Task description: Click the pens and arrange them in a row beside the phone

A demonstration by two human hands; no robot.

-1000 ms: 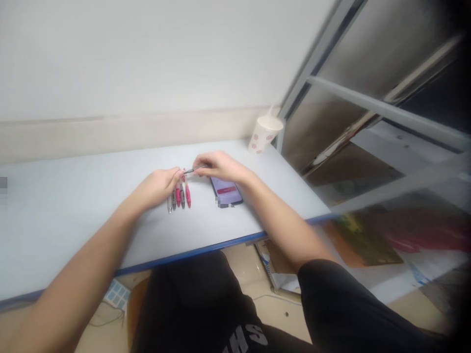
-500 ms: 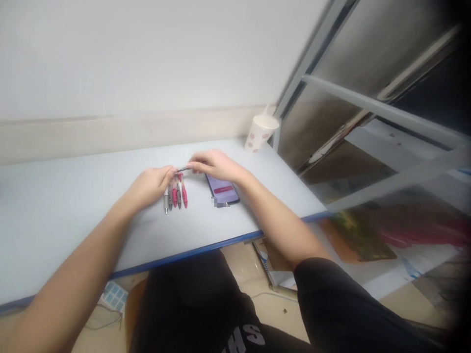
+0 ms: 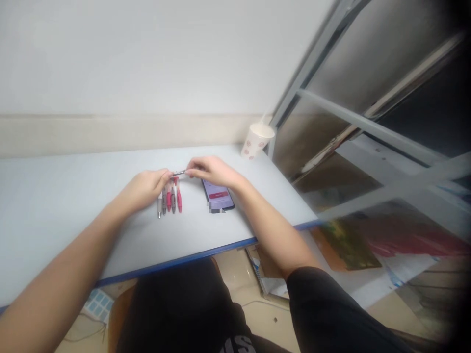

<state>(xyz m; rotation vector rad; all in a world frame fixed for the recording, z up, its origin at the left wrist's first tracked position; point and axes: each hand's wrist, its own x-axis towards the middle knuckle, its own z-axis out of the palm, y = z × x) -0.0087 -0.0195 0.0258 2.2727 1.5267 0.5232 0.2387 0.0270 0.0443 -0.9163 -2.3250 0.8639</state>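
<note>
Pinches a slim dark rod [image 3: 179,173] between both hands, clamping one end in the fingers of the left hand [image 3: 145,186] and the other in the fingers of the right hand [image 3: 211,169], leaving only a short stretch in sight between. Holds the rod crosswise, rising slightly toward the right hand, near the far ends of five pens [image 3: 169,200]. Cannot tell, at this size, a whole pen from a part of one. Has the pens in a close row on the desk [image 3: 147,245], lengthwise toward the near side: from the left, one whitish, one grey, one red, one grey, one red. Hides the far ends of the leftmost ones behind the left hand; cannot tell about contact there. Hides the far end of a lit phone [image 3: 221,191] behind the right hand. Has a gap of desk between row and phone, and a plain strip between pens and blue edge [image 3: 176,261]. Has the widest room to the left, out past the border of view, plus a band of desk between hands and wall [image 3: 147,68]. Meets tighter limits on the right: a cup [image 3: 253,142] near the far corner, well apart from the right hand, and a metal frame [image 3: 364,126] beyond the desk's right side.
</note>
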